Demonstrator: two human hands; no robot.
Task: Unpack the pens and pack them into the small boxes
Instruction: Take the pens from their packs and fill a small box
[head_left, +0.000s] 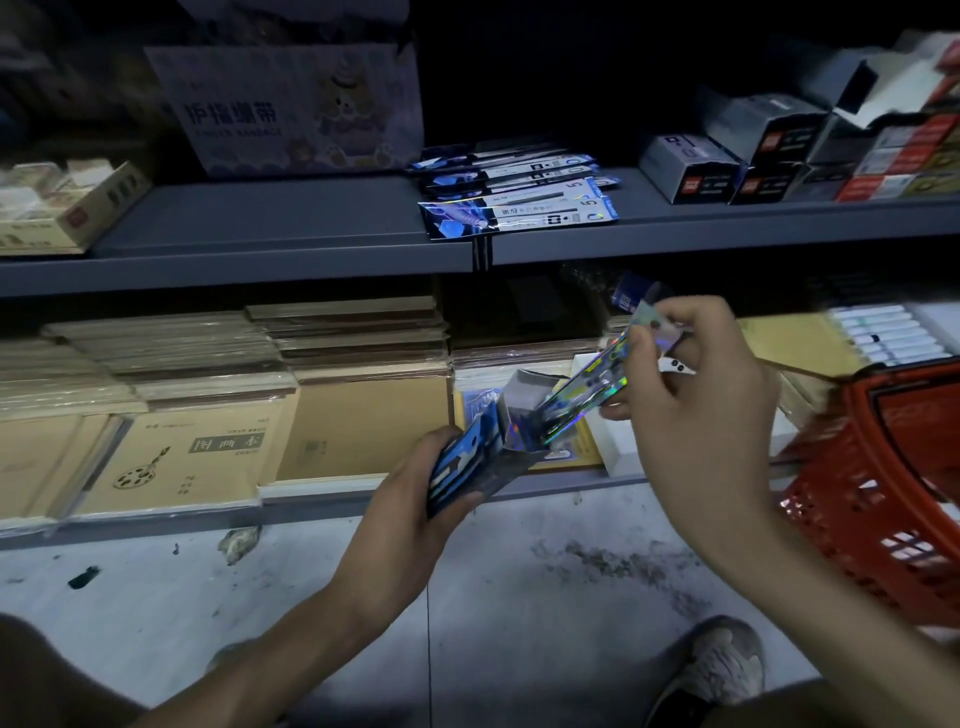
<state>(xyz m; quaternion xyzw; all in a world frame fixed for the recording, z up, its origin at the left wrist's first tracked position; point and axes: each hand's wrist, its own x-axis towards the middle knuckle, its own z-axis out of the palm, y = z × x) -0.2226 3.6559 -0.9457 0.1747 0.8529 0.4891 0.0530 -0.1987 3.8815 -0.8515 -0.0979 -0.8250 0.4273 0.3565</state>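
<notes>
Left hand (415, 493) grips the open small box (483, 460), right hand (691, 384) pinches a pen pack (587, 387); its corner could snag the flap (524, 384).

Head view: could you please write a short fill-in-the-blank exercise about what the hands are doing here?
1. The left hand grips a small ____ box with its flap open.
2. The right hand pinches a shiny pen pack whose lower end sits in the ____.
3. A ____ basket is at the right edge.
Missing words: blue; box; red.
</notes>
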